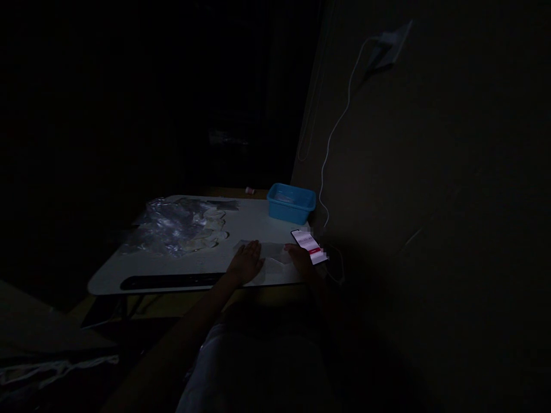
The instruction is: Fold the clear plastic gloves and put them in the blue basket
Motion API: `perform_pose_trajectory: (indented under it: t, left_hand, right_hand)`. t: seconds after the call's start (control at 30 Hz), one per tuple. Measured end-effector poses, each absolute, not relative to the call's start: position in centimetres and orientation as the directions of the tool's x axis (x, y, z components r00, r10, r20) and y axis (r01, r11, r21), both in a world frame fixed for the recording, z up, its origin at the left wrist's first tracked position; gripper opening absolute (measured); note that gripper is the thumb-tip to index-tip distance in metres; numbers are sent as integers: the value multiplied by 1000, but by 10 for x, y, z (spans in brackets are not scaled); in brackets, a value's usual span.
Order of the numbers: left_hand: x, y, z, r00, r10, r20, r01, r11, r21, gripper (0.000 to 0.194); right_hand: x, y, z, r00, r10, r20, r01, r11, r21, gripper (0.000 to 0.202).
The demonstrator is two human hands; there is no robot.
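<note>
A thin, see-through sheet (273, 251) lies near the front edge of the white bench (253, 221), between and under the two hands. The left hand (246, 264) presses on its left part, palm down, fingers extended and close together, gripping nothing. The right hand (299, 258) is at its right end; its fingers are in shadow, so how far they are open, or whether they pinch the sheet, I cannot tell. Just beside the right hand is a lit phone (310, 246). Farther back stands a blue basin (291, 205); to the left lies crumpled clear plastic (172, 223) with pale pieces (213, 226) beside it. A white cable (329, 140) hangs from the wall.
</note>
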State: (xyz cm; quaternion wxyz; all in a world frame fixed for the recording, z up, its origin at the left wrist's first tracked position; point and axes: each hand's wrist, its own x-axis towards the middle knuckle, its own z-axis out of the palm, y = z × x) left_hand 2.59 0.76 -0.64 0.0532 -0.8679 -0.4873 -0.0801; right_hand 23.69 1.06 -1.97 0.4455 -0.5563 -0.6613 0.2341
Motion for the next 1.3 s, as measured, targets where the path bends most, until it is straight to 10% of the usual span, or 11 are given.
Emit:
perform_pose_trajectory:
  t: [0.4, 0.73, 1.3]
  left_hand:
    - [27, 9, -7, 505, 834, 222, 852, -523, 27, 51]
    - [28, 6, -4, 507, 836, 211, 855, -518, -4, 53]
    - [24, 7, -7, 528, 805, 270, 830, -556, 36, 53]
  right_hand:
    - [211, -7, 7, -89, 977, 192, 310, 210, -927, 31]
    - [220, 2, 8, -215, 923, 320, 856, 336, -393, 32]
    - [188, 74, 30, -70, 983, -168, 968, 27, -249, 15]
